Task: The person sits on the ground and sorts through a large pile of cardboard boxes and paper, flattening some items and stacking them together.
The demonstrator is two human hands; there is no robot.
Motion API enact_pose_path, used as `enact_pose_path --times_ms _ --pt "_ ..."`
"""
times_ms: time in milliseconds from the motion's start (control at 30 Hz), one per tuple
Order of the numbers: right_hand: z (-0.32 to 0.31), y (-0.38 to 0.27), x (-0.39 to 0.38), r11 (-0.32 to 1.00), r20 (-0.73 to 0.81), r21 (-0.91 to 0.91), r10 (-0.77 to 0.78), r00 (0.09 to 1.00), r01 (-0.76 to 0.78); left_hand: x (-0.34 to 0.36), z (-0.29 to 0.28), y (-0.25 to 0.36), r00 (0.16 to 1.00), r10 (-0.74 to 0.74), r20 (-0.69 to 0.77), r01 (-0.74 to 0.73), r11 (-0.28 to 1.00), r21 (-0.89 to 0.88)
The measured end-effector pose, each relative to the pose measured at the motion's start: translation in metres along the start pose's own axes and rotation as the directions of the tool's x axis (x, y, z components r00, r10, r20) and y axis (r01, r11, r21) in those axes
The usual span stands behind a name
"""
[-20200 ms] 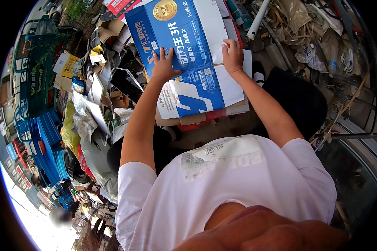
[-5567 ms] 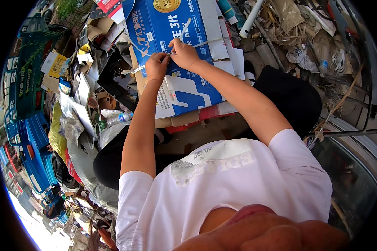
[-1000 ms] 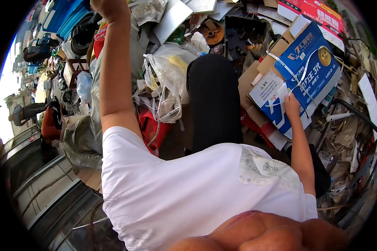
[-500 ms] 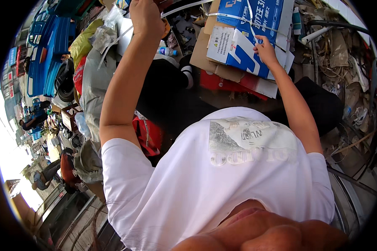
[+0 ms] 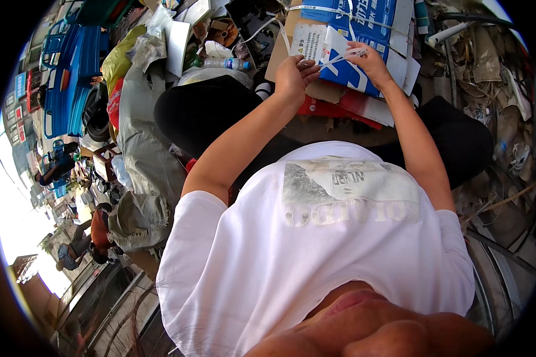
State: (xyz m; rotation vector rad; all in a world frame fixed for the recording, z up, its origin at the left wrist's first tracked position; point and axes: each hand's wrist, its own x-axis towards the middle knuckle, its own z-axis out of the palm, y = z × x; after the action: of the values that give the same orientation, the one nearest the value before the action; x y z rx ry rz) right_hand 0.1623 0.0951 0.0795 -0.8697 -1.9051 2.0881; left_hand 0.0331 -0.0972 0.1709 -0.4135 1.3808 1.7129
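In front of me lies a stack of flattened cardboard boxes (image 5: 372, 33), blue and white on top, bound by white strapping bands. My right hand (image 5: 371, 66) pinches white plastic strap (image 5: 338, 59) over the stack's near part. Just left of it, my left hand (image 5: 295, 77) is closed on the same strap, its fingertips partly overlapping the band. A loop of strap rises from the left hand and curves off to the left. Under the blue cardboard, red flat pieces (image 5: 339, 112) stick out at the near edge.
My bent legs in black flank the stack. A plastic bottle (image 5: 227, 63) lies left of it among mixed scrap. Further left are a big grey plastic sack (image 5: 140, 137), a yellow bag (image 5: 120, 56) and a blue cart (image 5: 71, 77). Scrap and a white pipe (image 5: 449, 34) lie right.
My left hand has come down and right from the upper left to the stack, bringing strap close to the right hand. The right hand has shifted slightly and now gathers strap.
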Motion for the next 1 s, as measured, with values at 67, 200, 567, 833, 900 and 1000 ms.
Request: enact_pose_path --times_ms 67,200,567,833,900,1000 --pt "0.006 -0.003 -0.001 1.000 -0.048 -0.019 -0.004 0.999 0.003 0.007 -0.011 -0.017 0.998 -0.068 0.002 0.068 0.996 0.062" --pt "-0.008 0.005 0.003 0.989 -0.143 -0.134 0.042 0.989 -0.062 0.021 -0.034 -0.043 0.949 -0.315 -0.030 0.296 0.850 0.436" --pt "-0.005 -0.005 -0.020 0.795 -0.091 -0.591 -0.237 0.967 0.139 -0.014 0.034 -0.009 0.835 0.150 0.529 -0.507 0.582 0.636" --pt "-0.023 0.043 -0.016 0.584 0.177 -0.699 -0.418 0.891 0.413 -0.044 0.074 -0.034 0.344 0.245 0.907 -0.902 0.355 0.246" --pt "-0.001 0.018 -0.031 0.535 0.263 -0.715 -0.389 0.883 0.449 -0.018 0.068 -0.032 0.194 0.395 0.898 -0.966 -0.082 0.244" --pt "0.003 0.014 -0.024 0.505 0.174 -0.809 -0.283 0.943 0.301 0.030 0.046 -0.055 0.414 0.295 0.861 -0.772 -0.388 0.504"
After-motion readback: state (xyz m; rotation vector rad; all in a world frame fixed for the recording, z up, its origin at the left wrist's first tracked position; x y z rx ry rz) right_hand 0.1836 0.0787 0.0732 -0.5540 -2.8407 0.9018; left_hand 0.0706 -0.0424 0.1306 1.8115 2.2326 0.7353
